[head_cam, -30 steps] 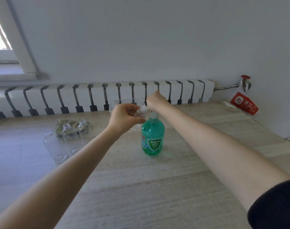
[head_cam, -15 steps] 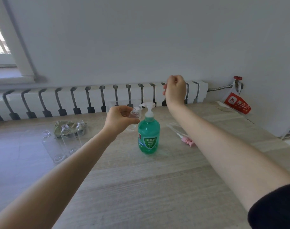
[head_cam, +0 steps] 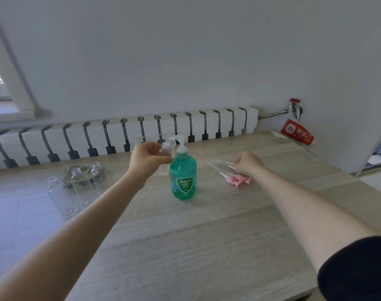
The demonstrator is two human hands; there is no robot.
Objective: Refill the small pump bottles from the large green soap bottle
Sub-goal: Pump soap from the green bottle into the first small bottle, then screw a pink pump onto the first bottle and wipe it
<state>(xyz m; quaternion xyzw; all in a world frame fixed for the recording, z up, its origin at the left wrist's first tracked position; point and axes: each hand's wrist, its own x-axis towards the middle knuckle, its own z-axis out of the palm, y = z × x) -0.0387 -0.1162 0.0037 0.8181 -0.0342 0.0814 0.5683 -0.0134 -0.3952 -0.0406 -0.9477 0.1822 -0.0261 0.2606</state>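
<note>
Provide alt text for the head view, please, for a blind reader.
The left hand holds a small clear bottle beside the green soap bottle; the right hand, curled, is at pink pump heads on the table.

The green soap bottle [head_cam: 183, 177] label reads 抑菌 (rest illegible); the red bag [head_cam: 297, 132] lettering is blurred.

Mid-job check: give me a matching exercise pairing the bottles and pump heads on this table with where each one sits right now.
Things:
1. large green soap bottle with white pump
2. small clear uncapped plastic bottle
3. pink pump heads with white tubes
4. three clear empty plastic bottles

Places:
A. lying at the right hand
B. grouped at the left of the wooden table, by the crumpled green cloth
C. held in the left hand
D. standing upright mid-table

Pairs: 1-D, 2-C, 3-A, 4-B
</note>
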